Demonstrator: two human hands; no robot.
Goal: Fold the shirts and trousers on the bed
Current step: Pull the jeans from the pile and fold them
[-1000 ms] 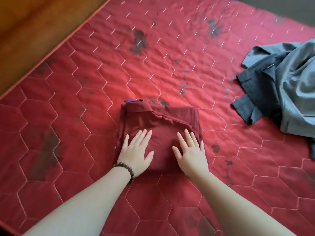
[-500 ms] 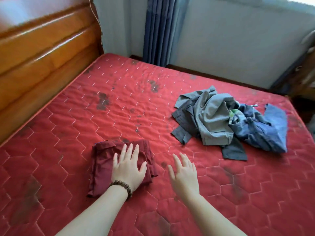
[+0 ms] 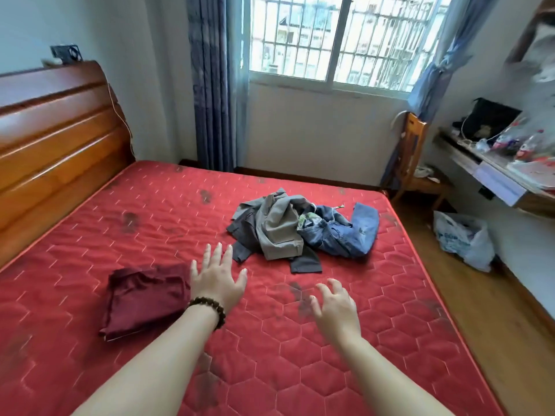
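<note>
A folded dark red garment (image 3: pixel 144 298) lies on the red quilted mattress (image 3: pixel 300 340) at the left. My left hand (image 3: pixel 216 277), with a bead bracelet on the wrist, hovers at the garment's right edge, fingers spread and straight, holding nothing. My right hand (image 3: pixel 335 307) is over bare mattress, fingers loosely curled, empty. Beyond both hands lies a heap of unfolded clothes: a grey shirt (image 3: pixel 277 232), a darker grey piece (image 3: pixel 303 261) under it, and blue jeans (image 3: pixel 345 232).
A wooden headboard (image 3: pixel 51 145) runs along the left. The window wall and curtains are behind the bed. Right of the bed are wood floor, a chair (image 3: pixel 416 163), a cluttered desk (image 3: pixel 495 169) and a white plastic bag (image 3: pixel 462 238).
Both hands have lifted off the folded red garment and moved right, toward the heap. The view has tilted up to show the whole room.
</note>
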